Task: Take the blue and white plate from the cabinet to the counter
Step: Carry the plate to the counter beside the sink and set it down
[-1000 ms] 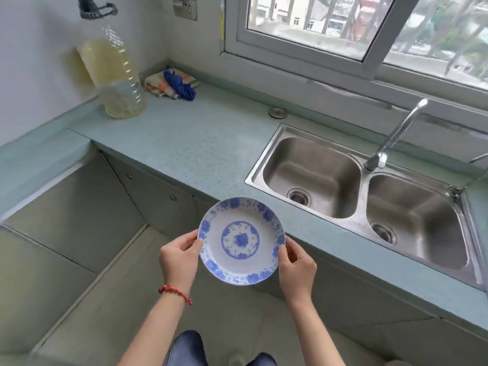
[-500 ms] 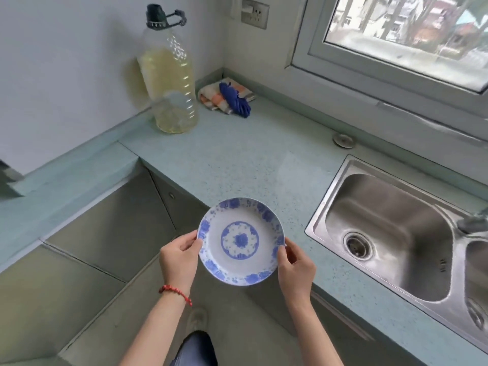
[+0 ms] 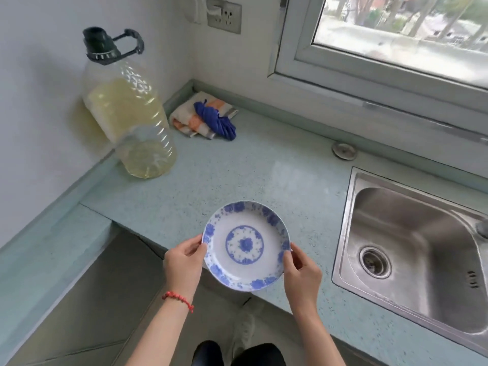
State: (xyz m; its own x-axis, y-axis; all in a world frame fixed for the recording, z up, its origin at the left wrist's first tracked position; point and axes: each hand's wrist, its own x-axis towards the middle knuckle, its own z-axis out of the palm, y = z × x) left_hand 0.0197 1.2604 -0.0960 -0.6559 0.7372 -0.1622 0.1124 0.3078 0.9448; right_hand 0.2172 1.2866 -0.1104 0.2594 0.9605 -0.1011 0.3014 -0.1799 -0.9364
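Note:
I hold the blue and white plate (image 3: 246, 245) face up between both hands, over the front edge of the pale green counter (image 3: 237, 175). My left hand (image 3: 182, 265), with a red bead bracelet on its wrist, grips the plate's left rim. My right hand (image 3: 302, 273) grips the right rim. The plate is level, and whether it touches the counter I cannot tell.
A large plastic bottle of yellow oil (image 3: 126, 112) stands at the counter's back left. Folded cloths (image 3: 206, 120) lie in the corner under the window. A steel sink (image 3: 417, 254) is sunk into the counter on the right, with a round metal plug (image 3: 344, 150) behind it.
The plate has come forward with both hands, from in front of the cabinet doors to over the counter's front edge. The view has turned left and drawn closer to the counter.

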